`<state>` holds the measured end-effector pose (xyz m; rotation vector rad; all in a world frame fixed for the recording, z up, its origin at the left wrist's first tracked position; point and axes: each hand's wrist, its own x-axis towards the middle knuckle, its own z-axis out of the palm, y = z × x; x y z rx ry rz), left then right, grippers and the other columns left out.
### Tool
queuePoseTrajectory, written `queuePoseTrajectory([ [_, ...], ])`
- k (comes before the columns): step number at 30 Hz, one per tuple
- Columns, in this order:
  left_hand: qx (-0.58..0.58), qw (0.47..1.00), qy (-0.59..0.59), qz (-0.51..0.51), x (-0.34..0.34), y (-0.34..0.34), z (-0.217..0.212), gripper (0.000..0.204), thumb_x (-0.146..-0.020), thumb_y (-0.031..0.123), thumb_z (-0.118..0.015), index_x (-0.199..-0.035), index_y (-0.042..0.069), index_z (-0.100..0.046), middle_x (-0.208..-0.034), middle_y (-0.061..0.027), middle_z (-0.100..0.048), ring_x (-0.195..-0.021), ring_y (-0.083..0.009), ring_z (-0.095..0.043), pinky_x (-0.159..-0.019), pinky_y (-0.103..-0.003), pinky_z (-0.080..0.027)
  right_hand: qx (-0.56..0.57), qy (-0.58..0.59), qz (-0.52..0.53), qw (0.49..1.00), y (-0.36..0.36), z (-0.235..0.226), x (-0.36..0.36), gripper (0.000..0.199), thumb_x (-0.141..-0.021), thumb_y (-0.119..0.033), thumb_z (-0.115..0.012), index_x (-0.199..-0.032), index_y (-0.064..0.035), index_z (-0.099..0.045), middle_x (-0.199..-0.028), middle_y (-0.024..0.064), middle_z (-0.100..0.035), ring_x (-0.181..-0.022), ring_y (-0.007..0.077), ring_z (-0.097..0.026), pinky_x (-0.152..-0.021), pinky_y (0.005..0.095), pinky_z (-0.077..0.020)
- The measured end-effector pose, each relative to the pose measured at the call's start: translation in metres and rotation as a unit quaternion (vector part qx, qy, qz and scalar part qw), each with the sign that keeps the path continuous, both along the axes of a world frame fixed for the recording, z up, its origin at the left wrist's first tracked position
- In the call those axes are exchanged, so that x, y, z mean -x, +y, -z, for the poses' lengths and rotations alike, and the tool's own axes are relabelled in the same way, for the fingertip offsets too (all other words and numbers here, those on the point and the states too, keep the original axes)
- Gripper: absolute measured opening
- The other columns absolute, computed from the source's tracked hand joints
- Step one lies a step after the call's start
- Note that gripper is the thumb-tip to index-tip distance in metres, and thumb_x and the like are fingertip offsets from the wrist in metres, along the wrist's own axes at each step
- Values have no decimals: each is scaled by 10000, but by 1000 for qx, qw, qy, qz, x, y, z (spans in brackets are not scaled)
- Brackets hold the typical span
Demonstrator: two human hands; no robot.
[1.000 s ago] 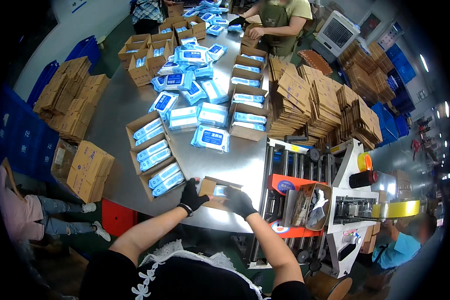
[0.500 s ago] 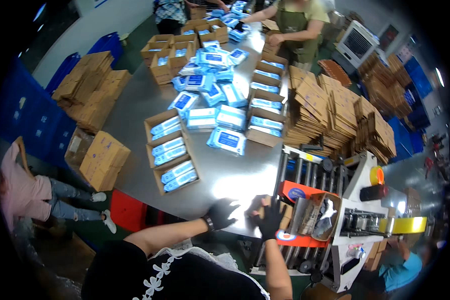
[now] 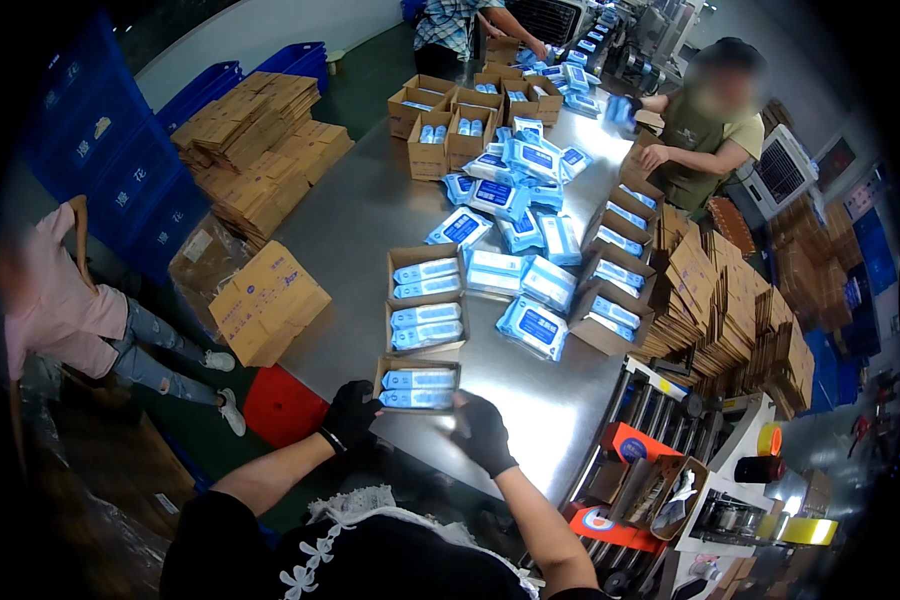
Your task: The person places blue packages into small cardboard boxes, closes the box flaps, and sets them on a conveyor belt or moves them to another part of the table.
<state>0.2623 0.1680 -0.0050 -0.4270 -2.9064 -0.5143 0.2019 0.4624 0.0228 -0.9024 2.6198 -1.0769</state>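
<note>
A small open cardboard box (image 3: 419, 408) stands on the metal table near its front edge, holding two upright light-blue wipes packs (image 3: 417, 379). My left hand (image 3: 352, 413), in a black glove, grips its left side. My right hand (image 3: 483, 434), gloved with bare fingertips and slightly blurred, is closed at its right side. Just beyond, and apart from it, another pair of open boxes (image 3: 426, 300) holds similar packs. A loose wipes pack (image 3: 533, 327) lies to their right, in front of a heap of packs (image 3: 515, 180).
On the right is a roller sealing machine (image 3: 635, 445) with yellow tape. A row of filled boxes (image 3: 615, 270) lines the table's right edge beside stacked flat cartons (image 3: 715, 290). Co-workers stand at the far side (image 3: 705, 130) and left (image 3: 75, 290). More boxes (image 3: 430, 150) stand farther back.
My hands have moved left from beside the sealing machine to the nearest filled box. That box now stands apart from the other two, closer to me. The view has shifted.
</note>
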Motion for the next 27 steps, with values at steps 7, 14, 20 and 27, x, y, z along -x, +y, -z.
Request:
queuePoseTrajectory([
  [7,94,942,-115,302,58,-1,-42,426,-807,521,-599,-864,99,-625,-903,-113,-567,-893,-295,-546,-799,-427,-419,-56,89,-97,990,-53,7,19,500,-688,-458,-762,-976,-61,-671,-1090,133,-602,-1018,338,-546,-824,436,-468],
  [14,-243,964,-88,-62,64,-11,8,539,-690,313,-781,-1100,50,-551,-1019,-155,-574,-952,-353,-562,-831,-435,-452,35,-127,28,991,-76,34,55,489,-723,-423,-727,-1015,-43,-625,-924,153,-659,-841,340,-639,-721,409,-500],
  [20,-511,798,-302,-104,56,35,79,736,-795,231,-744,-1362,16,-326,-1279,-125,-486,-1173,-202,-486,-970,-339,-415,-92,104,101,985,-62,20,1,241,-737,-208,-694,-925,-77,-618,-808,136,-628,-767,334,-618,-717,427,-502],
  [27,-648,672,-357,-27,49,234,90,418,-863,281,-596,-1178,15,-527,-1089,-138,-587,-1048,-240,-568,-928,-375,-446,-227,51,321,918,43,15,-26,598,-853,-469,-540,-1319,-100,-483,-1359,174,-468,-1266,363,-403,-1117,571,-114],
])
